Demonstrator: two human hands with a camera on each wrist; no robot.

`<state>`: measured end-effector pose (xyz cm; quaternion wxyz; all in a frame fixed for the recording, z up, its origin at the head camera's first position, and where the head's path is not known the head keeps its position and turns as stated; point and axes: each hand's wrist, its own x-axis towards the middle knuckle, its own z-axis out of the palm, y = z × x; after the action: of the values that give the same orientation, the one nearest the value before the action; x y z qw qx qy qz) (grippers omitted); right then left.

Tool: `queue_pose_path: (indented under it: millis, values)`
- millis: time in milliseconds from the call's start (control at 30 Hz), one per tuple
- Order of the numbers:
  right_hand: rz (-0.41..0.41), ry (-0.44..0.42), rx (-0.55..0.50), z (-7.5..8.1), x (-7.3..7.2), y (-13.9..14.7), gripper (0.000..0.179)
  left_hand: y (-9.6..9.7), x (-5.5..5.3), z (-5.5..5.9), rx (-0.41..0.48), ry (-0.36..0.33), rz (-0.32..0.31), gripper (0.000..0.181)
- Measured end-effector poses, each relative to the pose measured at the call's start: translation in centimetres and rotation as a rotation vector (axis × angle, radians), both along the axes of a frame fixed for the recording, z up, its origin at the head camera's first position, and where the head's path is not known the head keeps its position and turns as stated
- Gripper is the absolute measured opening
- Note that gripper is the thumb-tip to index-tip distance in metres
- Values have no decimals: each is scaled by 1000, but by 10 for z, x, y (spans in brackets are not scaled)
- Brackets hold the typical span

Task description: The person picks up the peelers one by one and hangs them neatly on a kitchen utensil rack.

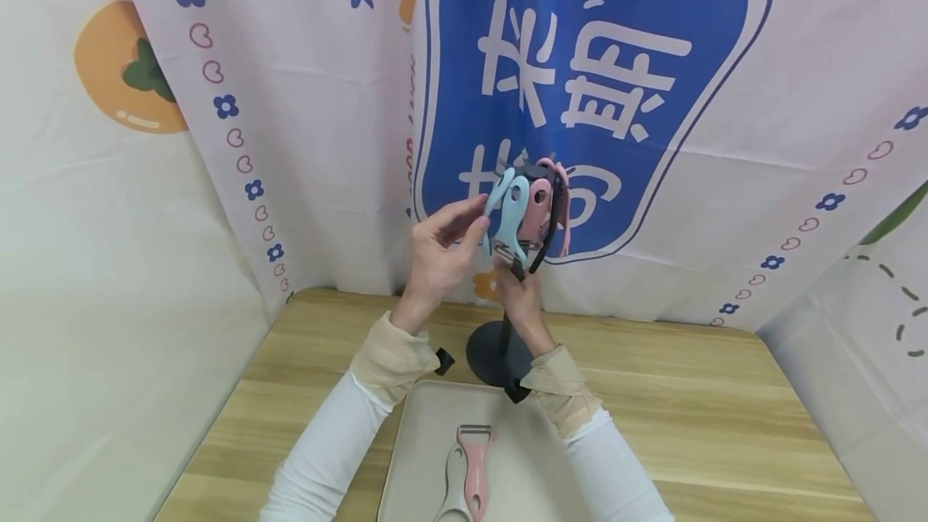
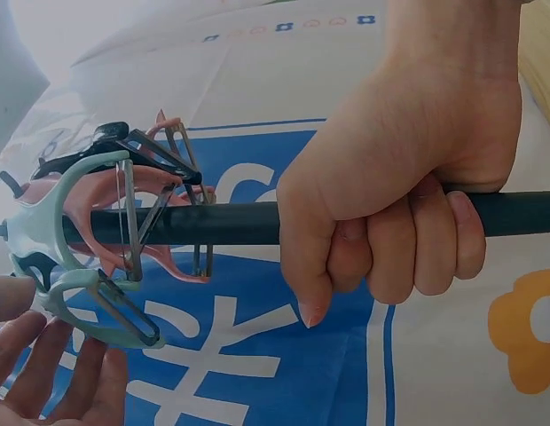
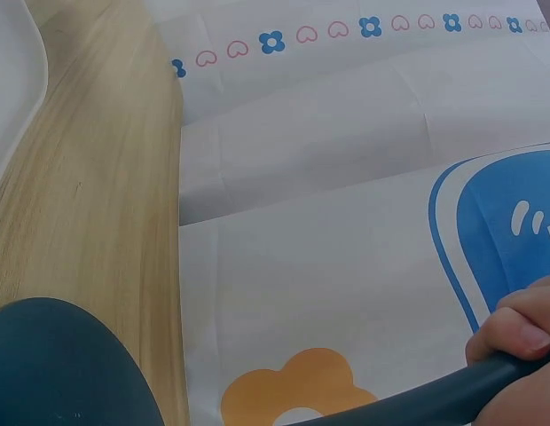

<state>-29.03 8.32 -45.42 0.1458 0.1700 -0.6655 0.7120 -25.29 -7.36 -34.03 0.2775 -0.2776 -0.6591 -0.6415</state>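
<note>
My left hand (image 1: 438, 256) pinches a light blue peeler (image 1: 496, 193) at the top of a dark stand, its thumb and fingertips at the peeler's side. A second light blue peeler (image 1: 513, 212) hangs right beside it. A pink peeler (image 1: 535, 212) and a black peeler (image 2: 111, 142) hang round the same top, blades downward. Lower down, my right hand (image 1: 524, 300) grips the stand's post (image 2: 248, 222), fingers wrapped round it in the left wrist view. The stand's round base (image 1: 487, 357) rests on the table behind the tray.
A beige tray (image 1: 540, 457) lies at the table's front, holding a pink peeler (image 1: 475, 461) and a pale grey peeler (image 1: 455, 482) side by side. Behind the wooden table (image 1: 674, 393) hangs a printed cloth (image 1: 348, 135), close to the stand's top.
</note>
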Motion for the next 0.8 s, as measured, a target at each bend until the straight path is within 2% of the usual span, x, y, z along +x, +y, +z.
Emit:
queue_pose_path:
  millis: [67,233,300,567,667,800]
  values:
    - [0,-13,-8,-1,1,-1,31,-2,4,-2,-14,21,28,27]
    - [9,-25,-14,-2,2,-2,31,-12,21,-11,-80,108,182,21]
    - [11,-20,-21,-1,1,-2,29,-15,28,-15,-95,133,222,19]
    - [27,-17,-41,3,-3,-2,41,-27,52,-36,-153,153,232,18]
    - [38,-17,-45,2,-3,-2,40,-30,58,-47,-194,142,220,22]
    - [39,-1,-38,2,-3,-2,38,-35,66,-62,-260,95,190,28]
